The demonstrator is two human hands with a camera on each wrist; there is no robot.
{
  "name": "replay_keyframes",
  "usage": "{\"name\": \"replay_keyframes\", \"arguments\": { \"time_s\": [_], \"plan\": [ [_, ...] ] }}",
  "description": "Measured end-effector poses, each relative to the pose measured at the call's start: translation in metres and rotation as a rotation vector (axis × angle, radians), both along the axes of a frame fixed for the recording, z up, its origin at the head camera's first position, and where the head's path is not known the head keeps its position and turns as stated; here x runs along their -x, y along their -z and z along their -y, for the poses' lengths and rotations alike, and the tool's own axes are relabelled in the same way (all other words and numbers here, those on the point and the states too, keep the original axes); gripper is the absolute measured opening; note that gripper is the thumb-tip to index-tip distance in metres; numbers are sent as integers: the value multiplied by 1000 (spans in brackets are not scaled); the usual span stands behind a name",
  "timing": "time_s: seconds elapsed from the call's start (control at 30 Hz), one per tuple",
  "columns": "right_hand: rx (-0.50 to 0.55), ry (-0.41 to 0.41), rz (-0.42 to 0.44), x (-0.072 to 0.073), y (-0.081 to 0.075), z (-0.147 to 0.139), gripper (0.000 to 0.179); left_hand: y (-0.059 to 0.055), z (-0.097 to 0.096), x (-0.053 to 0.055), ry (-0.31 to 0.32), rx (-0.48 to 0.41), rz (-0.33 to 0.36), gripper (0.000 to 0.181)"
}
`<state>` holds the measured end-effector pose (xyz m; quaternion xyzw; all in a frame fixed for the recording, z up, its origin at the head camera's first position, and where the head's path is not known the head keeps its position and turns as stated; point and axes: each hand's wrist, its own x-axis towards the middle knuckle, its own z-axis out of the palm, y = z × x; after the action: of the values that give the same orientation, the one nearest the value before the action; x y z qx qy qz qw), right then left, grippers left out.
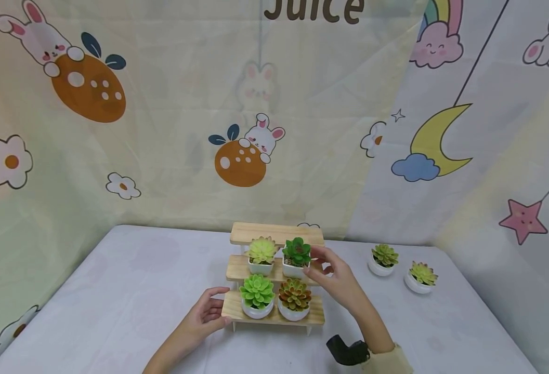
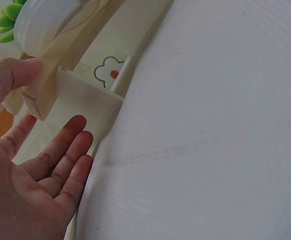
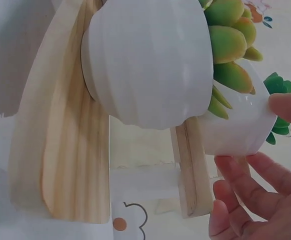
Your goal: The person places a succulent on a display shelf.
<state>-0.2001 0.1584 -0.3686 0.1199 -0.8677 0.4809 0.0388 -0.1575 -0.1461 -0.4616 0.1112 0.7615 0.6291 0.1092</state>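
Observation:
A three-tier wooden plant stand stands on the table. My left hand is at its left end, thumb and index finger pinching the end of the bottom board, other fingers loosely spread beside the white leg. With thumb and fingers, my right hand holds the white pot of a dark green succulent at the right of the middle board. Left of it sits a yellow-green succulent. On the bottom board stand a bright green succulent and a reddish-brown one in round white pots.
Two more potted succulents, one olive green and one yellow-green, stand at the right of the white table. A black strap-like piece is by my right wrist. A printed curtain hangs behind the table.

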Motion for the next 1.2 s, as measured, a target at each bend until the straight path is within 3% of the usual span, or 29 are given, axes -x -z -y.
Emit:
{"name": "replay_keyframes", "arguments": {
  "time_s": [0.37, 0.6, 0.87, 0.97, 1.1, 1.2],
  "plan": [
    [34, -43, 24, 2, 0, -4, 52, -2, 0, -1, -11, 7, 6, 63],
    [33, -33, -29, -4, -2, -15, 51, -3, -1, -1, -16, 5, 11, 63],
    [34, 96, -80, -8, 5, -47, 52, -4, -2, 0, -21, 5, 17, 64],
    [71, 146, -142, 2, 22, -68, 53, -4, -2, -1, -23, 6, 20, 64],
    [60, 235, -132, 2, 24, -87, 55, -4, -2, -1, -23, 7, 21, 64],
    [0, 319, -44, -8, 11, -94, 59, -4, -2, -2, -21, 9, 18, 63]
  ]
}}
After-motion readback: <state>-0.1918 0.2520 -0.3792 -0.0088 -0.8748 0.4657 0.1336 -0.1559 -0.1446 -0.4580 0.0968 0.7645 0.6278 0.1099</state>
